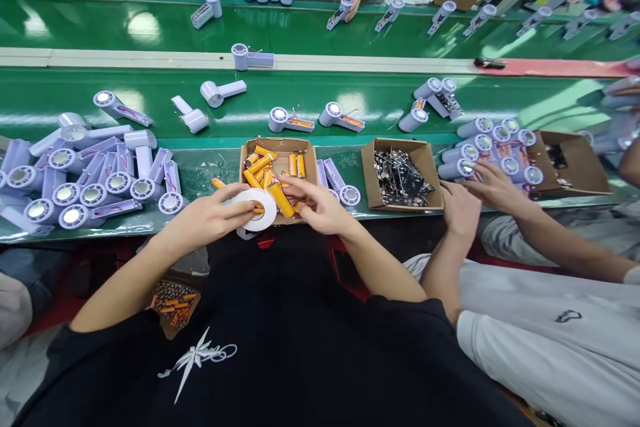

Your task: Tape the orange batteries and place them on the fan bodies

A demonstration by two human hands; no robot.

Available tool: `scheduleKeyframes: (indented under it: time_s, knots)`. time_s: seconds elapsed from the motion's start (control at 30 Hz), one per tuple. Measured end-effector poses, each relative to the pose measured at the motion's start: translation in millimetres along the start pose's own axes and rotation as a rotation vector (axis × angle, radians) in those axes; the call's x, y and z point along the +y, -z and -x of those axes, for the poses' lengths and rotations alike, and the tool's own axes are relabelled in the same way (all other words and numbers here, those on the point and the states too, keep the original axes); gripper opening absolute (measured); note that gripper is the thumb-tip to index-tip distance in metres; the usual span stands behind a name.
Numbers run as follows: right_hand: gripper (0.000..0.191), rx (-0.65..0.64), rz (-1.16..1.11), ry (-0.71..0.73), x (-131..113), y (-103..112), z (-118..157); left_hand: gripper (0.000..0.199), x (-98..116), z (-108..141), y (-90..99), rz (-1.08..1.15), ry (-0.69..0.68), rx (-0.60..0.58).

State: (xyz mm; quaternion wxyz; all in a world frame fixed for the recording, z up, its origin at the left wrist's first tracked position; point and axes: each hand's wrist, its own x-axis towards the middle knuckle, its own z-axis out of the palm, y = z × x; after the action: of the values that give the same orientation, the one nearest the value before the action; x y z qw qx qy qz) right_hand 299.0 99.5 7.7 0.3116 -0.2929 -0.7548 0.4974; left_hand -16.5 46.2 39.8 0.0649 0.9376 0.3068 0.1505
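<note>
My left hand [213,217] grips a roll of white tape [269,212], tilted over the front edge of a cardboard box [311,159]. My right hand [320,208] is closed around an orange cylindrical battery [281,201] next to the roll; its fingertips are partly hidden. Inside the box lie several more orange batteries [260,163], some with thin wires. One other orange battery [217,183] pokes out at the box's left side. Right beside the box lie lilac fan housings [349,195].
A pile of lilac housings [67,193] covers the bench to the left. To the right stands a box of black circuit boards [403,177], with a co-worker's hands [493,187] beyond it. Housings lie on the green belt [165,83]. Across it, another person's hand [354,0] handles a housing.
</note>
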Motion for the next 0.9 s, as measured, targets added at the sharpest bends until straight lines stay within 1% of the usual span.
scheduleKeyframes:
  time_s: [0.07,0.13,0.2,0.23,0.27,0.3,0.33,0.37,0.4,0.43,0.5,0.53,0.57,0.6,0.63,0.67,0.73,0.77,0.8,0.83,0.87,0.9]
  knots:
    - [0.065,-0.004,-0.173,-0.145,-3.1,0.4,-2.5,0.043,-1.6,-6.4,6.8,-0.04,-0.024,-0.062]
    - [0.072,-0.037,-0.246,-0.236,-8.0,7.7,-10.2,0.046,-2.6,-16.6,15.9,-0.047,-0.047,-0.124]
    - [0.082,-0.076,-0.251,-0.279,-13.5,19.9,-19.4,0.05,-2.8,-28.9,26.0,-0.042,-0.058,-0.19]
    - [0.089,-0.082,-0.248,-0.288,-15.7,25.6,-23.3,0.052,-2.6,-34.9,30.4,-0.04,-0.056,-0.217]
    - [0.097,-0.07,-0.247,-0.291,-17.0,29.2,-26.1,0.053,-2.0,-40.1,33.9,-0.041,-0.048,-0.23]
    - [0.104,-0.029,-0.255,-0.291,-17.3,29.7,-27.7,0.054,-0.8,-44.3,35.7,-0.049,-0.038,-0.22]
    - [0.107,0.042,-0.279,-0.287,-16.1,26.0,-28.1,0.054,1.2,-47.3,35.4,-0.068,-0.026,-0.187]
    - [0.105,0.147,-0.322,-0.277,-13.5,18.1,-27.4,0.053,4.3,-48.9,32.3,-0.098,-0.01,-0.137]
    - [0.1,0.282,-0.381,-0.26,-9.3,6.5,-25.9,0.051,8.6,-49.3,26.2,-0.136,0.008,-0.076]
    - [0.094,0.437,-0.447,-0.237,-3.9,-7.3,-24.1,0.049,14.3,-48.8,17.2,-0.176,0.026,-0.01]
    - [0.082,0.731,-0.572,-0.194,8.9,-32.3,-21.0,0.04,29.3,-46.5,-7.7,-0.239,0.064,0.119]
    - [0.076,0.834,-0.62,-0.187,15.2,-38.7,-20.5,0.034,37.8,-45.5,-22.0,-0.253,0.08,0.178]
    - [0.071,0.906,-0.652,-0.189,20.9,-38.7,-20.7,0.028,45.9,-45.4,-36.2,-0.252,0.082,0.233]
    - [0.064,0.958,-0.669,-0.188,25.6,-31.8,-21.7,0.023,52.7,-46.8,-49.2,-0.236,0.074,0.276]
    - [0.056,1.007,-0.67,-0.174,29.4,-19.0,-23.4,0.021,57.0,-50.0,-60.4,-0.21,0.068,0.299]
    - [0.047,1.059,-0.654,-0.147,32.2,-2.1,-25.4,0.02,57.7,-55.0,-69.0,-0.18,0.068,0.298]
    - [0.032,1.197,-0.575,-0.029,34.9,33.0,-30.0,0.025,46.5,-67.3,-77.4,-0.127,0.094,0.223]
    - [0.031,1.231,-0.54,0.023,34.8,46.3,-31.4,0.031,35.4,-71.8,-76.6,-0.104,0.12,0.161]
    - [0.035,1.229,-0.523,0.064,33.8,54.8,-31.1,0.038,22.5,-73.2,-72.6,-0.082,0.152,0.102]
    - [0.042,1.204,-0.524,0.092,31.9,58.0,-28.3,0.043,9.8,-70.3,-65.9,-0.071,0.202,0.06]
    - [0.05,1.162,-0.539,0.107,29.5,56.7,-22.7,0.046,-0.8,-62.7,-57.3,-0.078,0.281,0.037]
    - [0.056,1.12,-0.559,0.114,26.9,51.8,-14.4,0.047,-8.2,-50.6,-47.9,-0.111,0.402,0.031]
